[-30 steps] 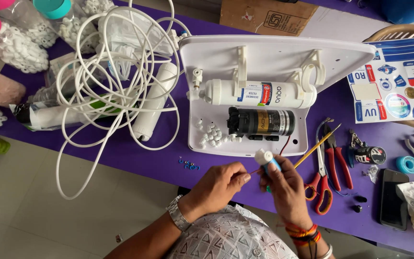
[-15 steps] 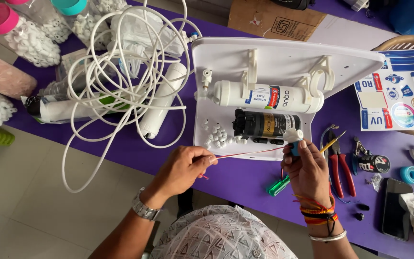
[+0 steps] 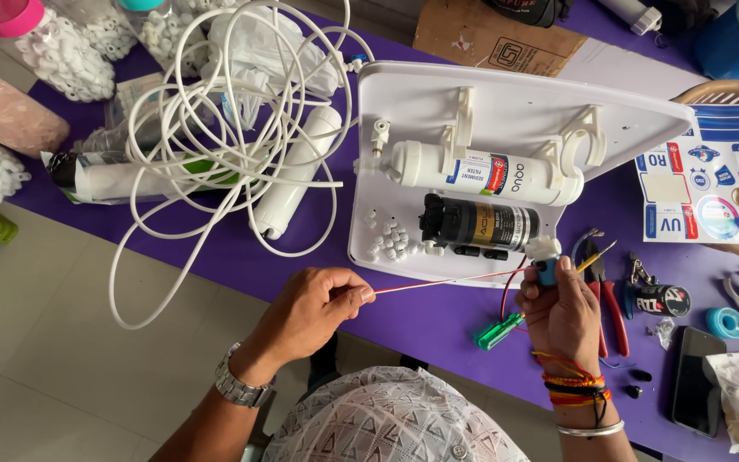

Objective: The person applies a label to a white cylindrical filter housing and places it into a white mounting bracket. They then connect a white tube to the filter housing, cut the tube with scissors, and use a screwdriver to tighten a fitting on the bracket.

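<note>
Your left hand (image 3: 314, 308) has its fingers pinched together on the end of a thin red wire (image 3: 446, 281), drawn taut above the purple desk (image 3: 438, 321). Your right hand (image 3: 562, 312) has its fingers clamped on a small blue-and-white fitting (image 3: 545, 257) where the wire ends, just below the black pump (image 3: 479, 224) mounted on the white panel (image 3: 506, 111). A green screwdriver (image 3: 498, 332) lies just beside your right hand, red-handled pliers (image 3: 609, 299) to its right.
</note>
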